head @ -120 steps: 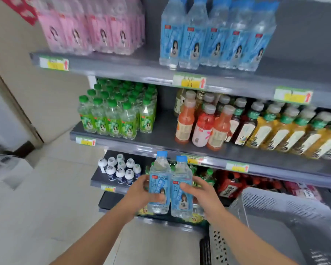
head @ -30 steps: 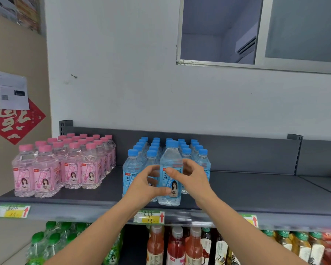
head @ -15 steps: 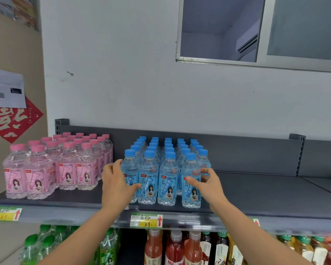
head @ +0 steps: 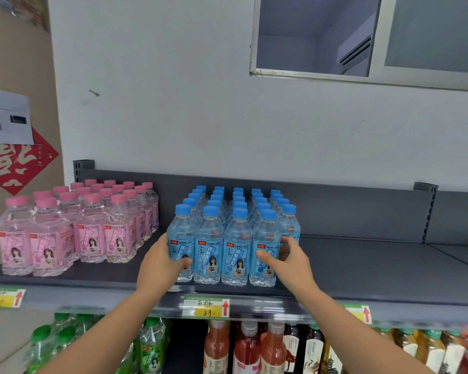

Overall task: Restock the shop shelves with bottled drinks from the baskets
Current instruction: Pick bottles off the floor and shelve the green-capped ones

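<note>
Head view, centre frame: the front row of blue-capped bottles (head: 235, 238) stands upright near the front edge of the top shelf (head: 376, 276), bracketed by both hands. The left hand (head: 161, 265) wraps the leftmost bottle (head: 181, 233) and the right hand (head: 289, 261) the rightmost bottle (head: 265, 236), thumbs across the labels. Squaring the row likely means pressing inward, both hands equally near.

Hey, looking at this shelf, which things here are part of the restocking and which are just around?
In the job: blue-capped soda bottles, top shelf, left hand and right hand holding the front row's end bottles.
Just around: pink peach soda bottles, price tag, red wall decoration, paper notice, drinks on the shelf below.
</note>
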